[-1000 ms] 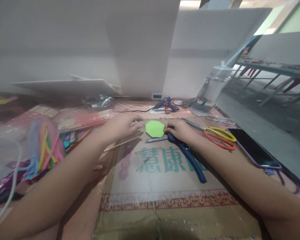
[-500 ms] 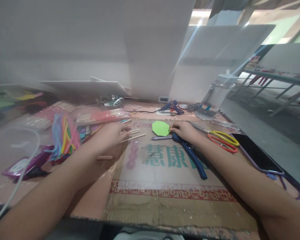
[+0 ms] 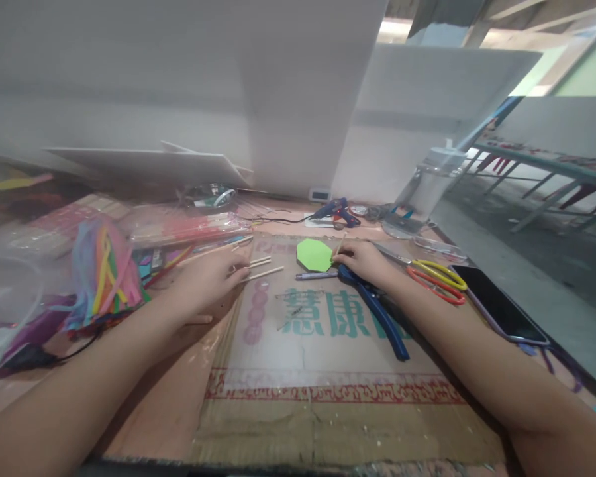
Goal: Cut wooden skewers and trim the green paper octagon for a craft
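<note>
My left hand (image 3: 223, 273) is closed at the left edge of the cardboard, with several thin wooden sticks (image 3: 262, 273) poking out rightward at its fingertips. How many of them it grips I cannot tell. My right hand (image 3: 360, 258) pinches one short thin wooden stick (image 3: 341, 242), tilted upward. Just left of those fingers lies a bright green paper octagon (image 3: 314, 255). Below the octagon is a slim pen (image 3: 316, 275). Dark blue-handled pliers (image 3: 380, 318) lie beneath the right hand and wrist, their head partly hidden.
Scissors (image 3: 436, 277) with yellow and red handles and a phone (image 3: 499, 303) lie at the right. Behind are a blue glue gun (image 3: 335, 211) and a clear bottle (image 3: 424, 192). Colourful fuzzy sticks (image 3: 104, 265) and packaged sticks (image 3: 189, 228) fill the left. Printed cardboard (image 3: 278, 424) covers the middle.
The whole view has shifted slightly, so things appear a little further left. Both hands keep nearly the same pose, with the sticks still at their fingertips.
</note>
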`<state>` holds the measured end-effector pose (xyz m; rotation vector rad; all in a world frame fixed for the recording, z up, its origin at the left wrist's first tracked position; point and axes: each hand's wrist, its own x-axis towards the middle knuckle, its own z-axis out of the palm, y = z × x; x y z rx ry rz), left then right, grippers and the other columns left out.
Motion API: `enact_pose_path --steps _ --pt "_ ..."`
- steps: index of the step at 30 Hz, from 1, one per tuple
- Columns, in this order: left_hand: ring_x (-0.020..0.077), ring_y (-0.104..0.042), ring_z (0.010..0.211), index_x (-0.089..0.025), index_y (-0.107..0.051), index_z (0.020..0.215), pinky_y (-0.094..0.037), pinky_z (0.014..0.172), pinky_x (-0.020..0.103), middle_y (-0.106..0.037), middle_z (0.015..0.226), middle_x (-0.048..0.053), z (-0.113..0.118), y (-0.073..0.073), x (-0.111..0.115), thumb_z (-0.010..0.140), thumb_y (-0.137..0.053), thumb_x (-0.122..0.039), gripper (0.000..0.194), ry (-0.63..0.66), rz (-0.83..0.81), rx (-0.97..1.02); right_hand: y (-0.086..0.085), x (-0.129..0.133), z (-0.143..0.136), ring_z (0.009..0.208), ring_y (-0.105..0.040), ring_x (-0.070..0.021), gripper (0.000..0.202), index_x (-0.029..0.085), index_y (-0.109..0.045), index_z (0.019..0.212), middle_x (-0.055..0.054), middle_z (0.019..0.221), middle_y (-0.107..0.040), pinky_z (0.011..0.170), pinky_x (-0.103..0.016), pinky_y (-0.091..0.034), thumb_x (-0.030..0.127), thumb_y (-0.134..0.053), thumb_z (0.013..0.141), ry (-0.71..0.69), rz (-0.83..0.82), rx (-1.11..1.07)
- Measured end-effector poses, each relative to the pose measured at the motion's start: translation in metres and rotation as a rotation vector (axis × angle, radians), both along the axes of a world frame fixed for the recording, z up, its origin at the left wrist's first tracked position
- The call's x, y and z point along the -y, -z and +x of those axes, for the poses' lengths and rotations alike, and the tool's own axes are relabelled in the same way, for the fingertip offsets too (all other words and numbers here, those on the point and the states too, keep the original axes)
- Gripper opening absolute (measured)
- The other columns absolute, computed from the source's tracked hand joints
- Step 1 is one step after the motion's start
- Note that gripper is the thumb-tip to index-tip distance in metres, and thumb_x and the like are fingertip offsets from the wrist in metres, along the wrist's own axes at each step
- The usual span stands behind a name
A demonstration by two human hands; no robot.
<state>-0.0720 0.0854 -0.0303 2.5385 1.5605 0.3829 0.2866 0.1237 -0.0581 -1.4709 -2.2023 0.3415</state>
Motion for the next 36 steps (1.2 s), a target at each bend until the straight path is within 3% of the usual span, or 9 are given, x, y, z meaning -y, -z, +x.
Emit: enact_pose_path --steps 20,24,27,29,32,36 --pt "0.0264 -0.069 0.098 -0.025 -0.076 0.101 -0.046 0.077 0.033 -0.077 0.107 0.005 0.001 0.004 0.0 0.096 -0.046 -0.04 0.033 0.053 -0.008 -0.093 -0.002 0.004 -0.004 0.083 -0.067 -0.0191 0.014 0.021 -0.072 0.082 -0.003 0.087 -0.076 0.077 -0.029 -0.048 0.026 -0.061 0.09 -0.006 0.029 0.01" --pt "0.0262 -0.069 0.096 -0.024 -0.075 0.098 -0.048 0.077 0.033 -0.078 0.105 0.006 0.002 0.005 0.001 0.094 -0.049 -0.039 0.03 0.058 -0.03 -0.071 -0.021 0.007 0.0 0.084 -0.068 -0.0208 0.015 0.02 -0.068 0.082 -0.005 0.085 -0.075 0.077 -0.03 -0.05 0.027 -0.059 0.09 0.022 0.056 -0.005" --pt "0.0255 -0.07 0.093 -0.023 -0.074 0.096 -0.048 0.075 0.032 -0.078 0.104 0.007 0.002 0.01 0.001 0.094 -0.048 -0.037 0.03 0.016 -0.047 -0.048 -0.04 0.014 0.0 0.079 -0.07 -0.0189 0.026 0.019 -0.064 0.088 -0.007 0.088 -0.075 0.074 -0.029 -0.052 0.029 -0.043 0.099 0.035 0.07 -0.017" --pt "0.0251 -0.07 0.089 -0.023 -0.073 0.094 -0.048 0.072 0.032 -0.078 0.101 0.007 0.001 0.012 0.0 0.094 -0.047 -0.037 0.03 -0.01 -0.049 -0.042 -0.049 0.02 -0.004 0.075 -0.07 -0.0171 0.031 0.02 -0.063 0.092 -0.007 0.09 -0.075 0.072 -0.028 -0.052 0.028 -0.034 0.102 0.023 0.07 0.008" --pt "0.0244 -0.069 0.083 -0.023 -0.073 0.089 -0.046 0.069 0.031 -0.078 0.093 0.007 0.0 0.014 -0.002 0.093 -0.049 -0.038 0.029 -0.013 -0.051 -0.044 -0.05 0.021 -0.021 0.079 -0.07 -0.0201 0.023 0.022 -0.066 0.089 -0.006 0.086 -0.075 0.072 -0.029 -0.05 0.03 -0.046 0.098 -0.009 0.072 0.119" --pt "0.0249 -0.069 0.085 -0.023 -0.073 0.09 -0.046 0.07 0.032 -0.077 0.094 0.006 -0.002 0.011 -0.002 0.092 -0.051 -0.036 0.026 0.011 -0.049 -0.043 -0.041 -0.013 -0.052 0.1 -0.068 -0.0266 0.019 0.023 -0.073 0.103 -0.009 0.104 -0.076 0.083 -0.034 -0.049 0.02 -0.056 0.093 -0.033 0.069 0.271"
